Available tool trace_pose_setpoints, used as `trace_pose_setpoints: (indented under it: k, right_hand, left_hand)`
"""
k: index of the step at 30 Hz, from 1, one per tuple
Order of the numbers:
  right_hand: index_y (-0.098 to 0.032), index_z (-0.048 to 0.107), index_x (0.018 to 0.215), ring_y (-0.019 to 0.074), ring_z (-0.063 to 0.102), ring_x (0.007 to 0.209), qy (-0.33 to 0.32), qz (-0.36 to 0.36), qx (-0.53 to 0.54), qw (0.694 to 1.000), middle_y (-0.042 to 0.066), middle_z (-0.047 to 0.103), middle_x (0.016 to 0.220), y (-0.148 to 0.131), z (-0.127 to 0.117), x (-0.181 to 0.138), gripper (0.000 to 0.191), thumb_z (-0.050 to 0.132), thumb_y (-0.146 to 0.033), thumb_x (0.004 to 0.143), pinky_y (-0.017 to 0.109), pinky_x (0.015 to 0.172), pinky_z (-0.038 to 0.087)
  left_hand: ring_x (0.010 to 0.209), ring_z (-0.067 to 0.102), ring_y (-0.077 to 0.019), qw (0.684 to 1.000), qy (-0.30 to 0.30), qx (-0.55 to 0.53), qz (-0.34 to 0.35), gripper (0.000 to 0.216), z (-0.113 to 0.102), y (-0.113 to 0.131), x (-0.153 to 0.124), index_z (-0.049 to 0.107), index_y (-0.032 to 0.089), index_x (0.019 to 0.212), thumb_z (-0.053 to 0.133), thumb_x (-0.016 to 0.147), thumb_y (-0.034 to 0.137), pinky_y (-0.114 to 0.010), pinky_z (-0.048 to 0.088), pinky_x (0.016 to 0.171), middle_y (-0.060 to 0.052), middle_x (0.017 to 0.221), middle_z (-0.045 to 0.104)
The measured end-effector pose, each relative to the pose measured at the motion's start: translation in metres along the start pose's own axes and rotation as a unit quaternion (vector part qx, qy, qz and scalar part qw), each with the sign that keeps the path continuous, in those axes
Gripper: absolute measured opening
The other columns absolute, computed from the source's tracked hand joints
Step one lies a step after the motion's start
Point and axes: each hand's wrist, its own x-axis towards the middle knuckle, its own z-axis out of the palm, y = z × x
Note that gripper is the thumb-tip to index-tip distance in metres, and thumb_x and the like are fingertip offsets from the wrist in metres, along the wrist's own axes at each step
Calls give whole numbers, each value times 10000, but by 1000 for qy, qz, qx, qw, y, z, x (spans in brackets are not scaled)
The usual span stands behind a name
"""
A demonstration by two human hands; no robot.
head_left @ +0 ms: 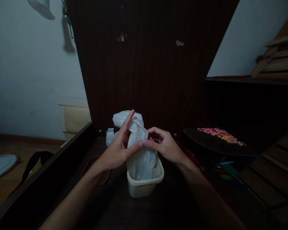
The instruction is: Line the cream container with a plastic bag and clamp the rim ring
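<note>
Fingers [128, 120] of the left hand [116, 152] stretch straight up along a white bag [141, 163]. The thumb presses in from the near side, so this hand pinches the bag between thumb and fingers. The right hand [163, 145] comes in from the other side with its fingers bent in. One fingertip rests on the bag and touches the left thumb. The room is so dim that I cannot tell if this hand truly grips the bag or only touches it.

The white bag is thin, crinkly plastic, soft and full of folds. It stands up tall, with its long way going up and down. Its bottom sits inside a small tub [144, 187], and its scrunched top puffs out above the hands and leans a little to the left. The tub is pale cream plastic, smooth, with round corners and a thick rim. Its open side faces up. Its side is too dark to read anything on it.

The tub stands on a dark wooden top [124, 207], right in front of the person. Behind it rises a tall dark board [146, 64] with fine lines in the wood. To the right, well apart from the tub, a heap of tiny bright beads [220, 134], pink and yellow, lies on a dark tray [206, 143].
</note>
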Motion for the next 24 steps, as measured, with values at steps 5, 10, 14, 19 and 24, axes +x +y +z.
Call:
trace_pose_setpoints:
  k: [5,10,14,19,24]
  right_hand:
    - [-198,621,777,141,531,704,37,-5,12,999,-15,597,756,-2,-2,3,254,747,-416,809,270,645,418]
    - [-211,562,726,114,465,609,157,23,153,976,-49,535,657,1,-7,8,304,802,-397,711,233,570,362]
    - [-207,567,696,105,468,612,219,27,220,950,-57,525,644,4,-14,11,304,819,-371,654,210,568,376]
    - [-217,582,747,107,527,636,216,40,264,939,-57,581,689,10,-26,11,251,789,-258,612,214,603,414]
    - [-231,657,931,210,652,802,95,79,296,947,11,687,842,1,-28,27,306,679,-449,716,333,737,514]
  left_hand:
    - [1528,261,-278,998,38,41,25,825,-3,-1,1,166,292,1606,656,943,344,-416,237,1251,-74,1681,220]
    - [1462,390,-290,995,85,38,41,838,-13,-6,0,161,291,1602,667,936,346,-450,308,1220,-105,1665,260]
    - [1473,376,-311,995,99,19,23,800,-24,-12,-4,200,293,1601,652,945,370,-478,301,1220,-104,1650,304]
    - [1411,465,-321,991,130,-6,1,861,-35,-18,-9,218,321,1598,718,897,351,-514,327,1201,-99,1555,461]
    - [1391,494,-305,995,71,-54,46,963,-38,-18,2,179,328,1605,773,847,329,-499,320,1207,-96,1532,493]
